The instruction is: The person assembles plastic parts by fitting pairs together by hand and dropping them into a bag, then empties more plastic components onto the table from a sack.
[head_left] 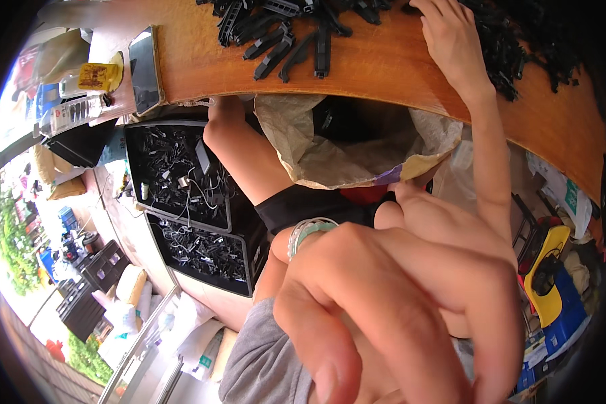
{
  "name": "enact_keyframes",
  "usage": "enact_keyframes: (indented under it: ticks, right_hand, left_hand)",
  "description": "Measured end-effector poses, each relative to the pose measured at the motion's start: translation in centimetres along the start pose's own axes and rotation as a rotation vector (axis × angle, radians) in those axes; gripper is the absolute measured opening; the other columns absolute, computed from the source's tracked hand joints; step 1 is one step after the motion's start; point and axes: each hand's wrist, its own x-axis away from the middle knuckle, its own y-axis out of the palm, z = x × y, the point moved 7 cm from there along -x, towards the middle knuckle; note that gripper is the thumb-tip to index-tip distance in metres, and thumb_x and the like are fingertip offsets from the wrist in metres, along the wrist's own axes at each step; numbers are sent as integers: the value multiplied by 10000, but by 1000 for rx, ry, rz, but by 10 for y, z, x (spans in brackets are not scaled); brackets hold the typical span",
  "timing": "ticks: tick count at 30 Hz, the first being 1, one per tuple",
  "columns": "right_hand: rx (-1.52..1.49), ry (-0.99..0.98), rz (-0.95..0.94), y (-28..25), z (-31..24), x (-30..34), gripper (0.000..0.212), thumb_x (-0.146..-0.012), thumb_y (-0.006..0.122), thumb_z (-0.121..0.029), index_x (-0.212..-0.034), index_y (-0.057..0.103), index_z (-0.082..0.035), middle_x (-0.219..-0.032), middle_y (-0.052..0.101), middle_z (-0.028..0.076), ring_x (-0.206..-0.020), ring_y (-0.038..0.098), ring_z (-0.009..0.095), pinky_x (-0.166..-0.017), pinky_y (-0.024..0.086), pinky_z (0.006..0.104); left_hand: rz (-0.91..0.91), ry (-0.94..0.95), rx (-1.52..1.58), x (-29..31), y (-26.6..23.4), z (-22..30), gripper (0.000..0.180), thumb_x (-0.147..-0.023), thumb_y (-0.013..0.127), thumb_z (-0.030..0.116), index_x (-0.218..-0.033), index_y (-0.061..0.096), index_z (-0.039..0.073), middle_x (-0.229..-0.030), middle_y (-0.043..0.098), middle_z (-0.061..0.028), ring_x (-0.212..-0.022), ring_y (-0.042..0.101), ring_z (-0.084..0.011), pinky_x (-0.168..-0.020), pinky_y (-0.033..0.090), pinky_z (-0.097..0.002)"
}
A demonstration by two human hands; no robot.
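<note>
Head view: slotted black plastic strips [322, 54] are lying heaped on the brown wooden surface [202, 67]; right hand [449, 42] is sitting between piles, probably picking, fingers cropped, can't tell grip. Left hand [367, 279] is hanging near lens, fingers bent, hold unclear. Next likely: separating one strip.

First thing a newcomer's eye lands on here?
Probably the left hand, looming large and blurred at lower centre, with a pale bangle at its wrist. Next, likely the black plastic parts heaped on the brown table up top, with the right hand beside them. Then the open sack below the table edge, mid-picture.
</note>
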Motion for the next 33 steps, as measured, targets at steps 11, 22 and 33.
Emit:
enact_keyframes:
  ticks: [11, 22, 33]
  right_hand:
    - [8, -84, 129, 25, 11, 13, 119, -782, 594, 29, -881, 545, -16, -1011, 550, 136, -1099, 514, 298, -928, 383, 417]
    - [-156, -103, 444, -15, 14, 36, 173, -874, 593, 12, -1044, 607, -16, -1090, 666, 100, -1030, 628, 238, -921, 475, 351]
    - [-1272, 460, 265, -13, 32, 105, 135, -906, 575, 12, -1033, 598, 51, -886, 644, 91, -667, 579, 88, -570, 444, 190]
  left_hand:
    - [-292, 117, 384, -6, 28, -4, 420, -988, 455, 262, -1016, 631, -119, -1057, 600, -258, -922, 607, -315, -770, 546, -359]
    - [370, -443, -1989, 69, -108, 14, 229, -816, 677, 98, -1003, 611, -16, -916, 596, -146, -820, 577, -336, -691, 478, -394]
    - [685, -458, -1600, 85, -124, -12, 142, -810, 668, 24, -868, 542, -5, -890, 612, -88, -785, 630, -229, -644, 512, -315]
